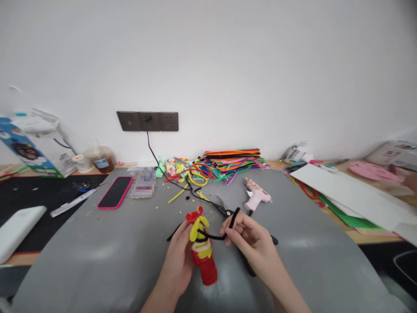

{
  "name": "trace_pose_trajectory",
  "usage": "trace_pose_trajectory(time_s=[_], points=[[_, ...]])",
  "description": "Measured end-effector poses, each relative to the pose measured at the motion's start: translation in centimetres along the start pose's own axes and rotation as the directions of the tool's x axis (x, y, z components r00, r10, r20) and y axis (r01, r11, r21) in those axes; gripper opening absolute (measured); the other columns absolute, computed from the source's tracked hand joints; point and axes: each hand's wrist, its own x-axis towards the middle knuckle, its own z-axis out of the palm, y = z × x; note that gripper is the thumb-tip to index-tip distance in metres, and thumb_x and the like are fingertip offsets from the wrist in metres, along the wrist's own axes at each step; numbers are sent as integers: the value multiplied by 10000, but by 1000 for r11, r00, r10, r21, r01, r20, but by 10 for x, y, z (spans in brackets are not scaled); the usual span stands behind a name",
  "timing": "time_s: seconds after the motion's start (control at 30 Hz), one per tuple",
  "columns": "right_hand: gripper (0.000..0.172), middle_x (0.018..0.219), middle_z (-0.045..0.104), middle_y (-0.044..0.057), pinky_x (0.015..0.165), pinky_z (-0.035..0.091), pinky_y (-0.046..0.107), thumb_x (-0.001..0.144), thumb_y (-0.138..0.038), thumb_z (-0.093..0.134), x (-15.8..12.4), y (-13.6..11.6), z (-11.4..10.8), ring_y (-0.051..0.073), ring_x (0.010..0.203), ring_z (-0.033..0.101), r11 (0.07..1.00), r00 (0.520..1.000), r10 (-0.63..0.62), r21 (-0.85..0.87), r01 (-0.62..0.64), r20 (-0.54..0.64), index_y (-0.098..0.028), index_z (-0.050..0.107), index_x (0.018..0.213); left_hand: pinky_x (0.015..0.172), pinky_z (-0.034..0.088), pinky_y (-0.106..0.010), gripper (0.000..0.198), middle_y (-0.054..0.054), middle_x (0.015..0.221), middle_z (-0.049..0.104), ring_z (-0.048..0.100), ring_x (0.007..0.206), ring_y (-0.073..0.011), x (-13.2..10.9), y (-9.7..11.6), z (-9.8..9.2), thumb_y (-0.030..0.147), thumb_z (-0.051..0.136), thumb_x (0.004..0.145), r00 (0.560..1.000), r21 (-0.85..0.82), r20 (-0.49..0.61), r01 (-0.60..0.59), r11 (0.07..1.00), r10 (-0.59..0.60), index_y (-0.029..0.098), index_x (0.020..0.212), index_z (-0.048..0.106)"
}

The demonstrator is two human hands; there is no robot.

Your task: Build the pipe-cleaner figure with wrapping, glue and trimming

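My left hand [178,256] is closed around a red and yellow pipe-cleaner figure [202,250], with a red top, yellow loops and a pale band at its middle. A black pipe cleaner [213,237] runs from the figure to my right hand [249,237], where thumb and fingers pinch it. Its end sticks up above the fingertips. Another dark end shows left of my left hand. Pliers with black handles [248,263] lie on the table beneath my right hand, partly covered by it. Beyond them rests a pink glue gun [256,194].
Bundled colourful pipe cleaners [233,158] and small pom-poms [176,167] lie along the wall. A pink-edged phone [115,192] is at left. The black cord [153,152] runs from the wall socket across the grey table [130,261]. White sheets [352,195] lie at right.
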Motion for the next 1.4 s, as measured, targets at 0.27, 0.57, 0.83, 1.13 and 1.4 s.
trace_pose_trajectory(time_s=[0.27,0.57,0.83,1.13,1.4], points=[[444,716,606,-18,595,504,236,791,-602,806,-2,4,-1,126,617,572,971,962,201,93,-221,187,-209,616,872,691,527,-248,537,-36,813,758,674,723,-150,4,-7,-7,412,1018,516,1000,35,8,-26,999,26,153,930,795],[374,799,655,20,656,507,268,846,-548,775,-4,12,3,150,686,611,985,958,142,58,-161,249,-186,684,837,650,504,-239,510,7,748,680,625,682,-128,4,-8,-5,387,1025,498,1000,25,28,-16,1000,15,174,890,777],[243,796,646,47,700,484,272,950,-361,691,1,12,3,185,771,619,976,970,-75,-182,118,232,-190,704,778,645,505,-236,524,3,754,684,611,676,-120,8,-8,-4,390,1033,459,1000,44,15,-15,999,15,177,863,777],[161,760,595,11,614,434,239,934,-259,652,1,9,4,149,678,553,954,972,-110,-253,162,209,-200,638,786,671,531,-240,537,-23,799,740,651,717,-140,10,-8,-3,421,1028,466,998,34,-16,-67,997,68,181,877,778],[285,762,615,13,610,425,266,912,-468,657,22,8,-34,154,655,529,950,982,86,-310,-30,168,-194,634,837,680,529,-259,541,-17,805,718,638,711,-145,25,24,-7,431,1000,492,982,177,10,-185,967,186,184,885,722]])
